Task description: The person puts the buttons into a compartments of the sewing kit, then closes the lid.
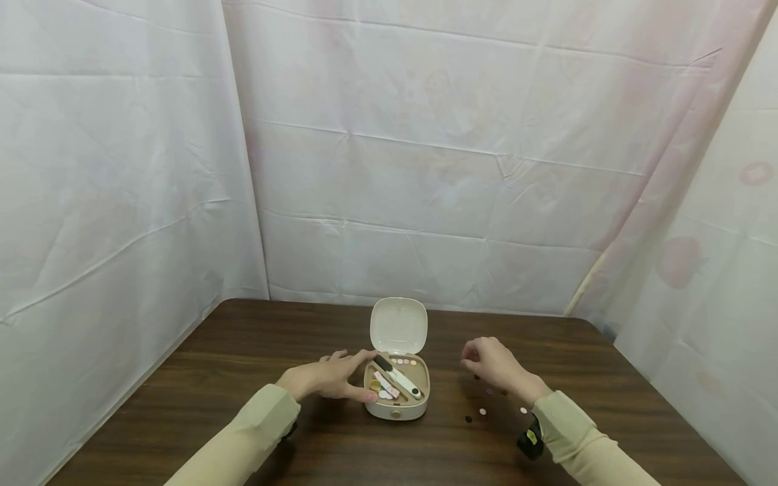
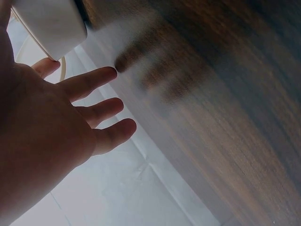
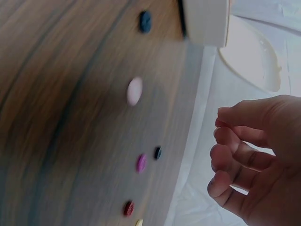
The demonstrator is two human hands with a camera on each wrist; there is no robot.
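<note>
Cream-colored little box (image 1: pixel 396 398) sits open in the middle of the brown table (image 1: pixel 182 405), with the left hand (image 1: pixel 331 375) spread flat against its side and the right hand (image 1: pixel 491 361), fingers curled and holding nothing, just beside it above some small buttons (image 1: pixel 483 410).

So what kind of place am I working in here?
Probably a makeshift recording booth: white sheets hang on three sides of a dark wooden table, which carries only an open sewing kit box and loose buttons.
</note>
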